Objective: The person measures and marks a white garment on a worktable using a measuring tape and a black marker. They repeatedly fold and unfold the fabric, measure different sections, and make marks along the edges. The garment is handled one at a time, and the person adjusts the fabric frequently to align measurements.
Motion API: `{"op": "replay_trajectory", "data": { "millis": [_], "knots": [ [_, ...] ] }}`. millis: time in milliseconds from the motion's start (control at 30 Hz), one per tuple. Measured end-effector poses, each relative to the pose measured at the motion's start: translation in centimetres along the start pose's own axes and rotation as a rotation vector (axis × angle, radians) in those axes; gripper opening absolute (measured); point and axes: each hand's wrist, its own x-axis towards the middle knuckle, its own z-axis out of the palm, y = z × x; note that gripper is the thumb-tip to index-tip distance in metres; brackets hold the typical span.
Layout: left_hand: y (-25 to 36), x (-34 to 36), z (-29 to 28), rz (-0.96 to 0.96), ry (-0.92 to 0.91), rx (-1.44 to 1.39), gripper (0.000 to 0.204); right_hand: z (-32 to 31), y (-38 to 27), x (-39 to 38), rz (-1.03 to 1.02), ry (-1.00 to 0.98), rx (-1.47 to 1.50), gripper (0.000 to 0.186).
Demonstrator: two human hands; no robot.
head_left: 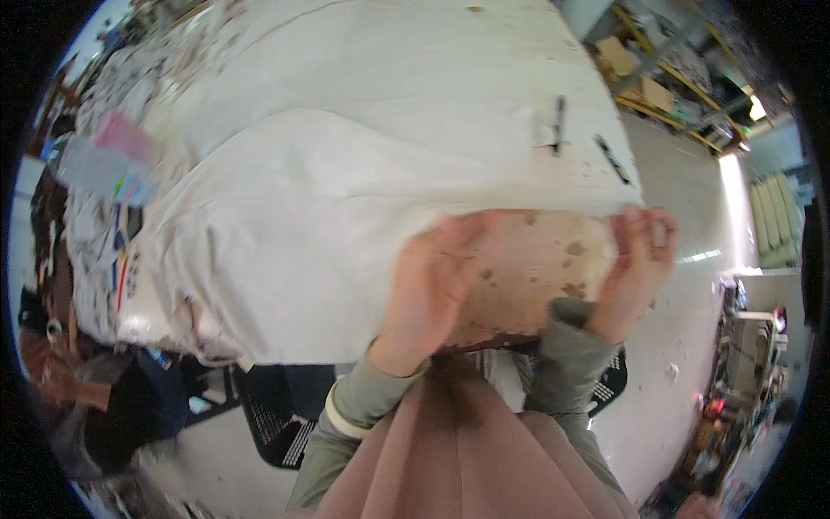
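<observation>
A large off-white cloth [285, 242] covers most of the table, with soft folds at its left. Its near edge is pulled back at the right, baring a stained, light brown patch of tabletop [519, 268]. My left hand [432, 277] is closed at the cloth's edge, left of the bare patch; its fingertips are partly blurred. At the table's right edge, my right hand [635, 259] pinches the same cloth edge between thumb and fingers. Beyond my right hand lie two slim dark tools, one [559, 125] farther off and the other [612, 159] close to the table's right side.
A clear plastic bag [99, 169] and a pink item [125, 138] sit on bunched cloth at the left. Pens [125, 277] lie near the left edge. Another person [112, 406] sits at lower left. A black chair [277, 406] stands under the table; shelving [666, 86] is at upper right.
</observation>
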Motion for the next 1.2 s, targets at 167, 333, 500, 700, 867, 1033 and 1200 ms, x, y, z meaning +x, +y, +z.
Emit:
{"op": "replay_trajectory", "data": {
  "millis": [167, 333, 500, 700, 867, 1033, 1200],
  "knots": [
    [4.5, -4.0, -3.8, -0.438, -0.485, 0.799, 0.029, -6.9, 5.4, 10.2, 0.192, -0.186, -0.162, 0.028],
    [12.3, -8.3, -9.4, 0.102, 0.179, 1.057, 0.025, -11.5, 10.2, 15.3, 0.121, -0.163, -0.385, 0.035],
    [21.6, -9.7, -15.2, 0.607, 0.692, 1.546, 0.027, -11.5, 8.2, 13.5, -0.127, -0.231, -1.194, 0.041],
    [29.0, -3.2, -19.6, 0.816, 0.744, 1.826, 0.033, -3.2, 9.3, 4.0, -0.011, -0.756, -1.401, 0.049],
    [31.9, -4.2, -18.6, 0.528, 0.708, 1.472, 0.024, 0.5, 9.9, 1.4, 0.116, -0.013, -0.683, 0.041],
    [31.2, -9.6, -16.4, 0.837, 0.631, 1.401, 0.016, -3.7, 3.5, 5.3, 0.191, -0.192, -0.142, 0.044],
    [29.3, -16.4, -10.8, 1.149, 0.737, 0.980, 0.038, -7.7, -5.8, 5.1, 0.195, 0.143, -0.022, 0.053]
  ]
}}
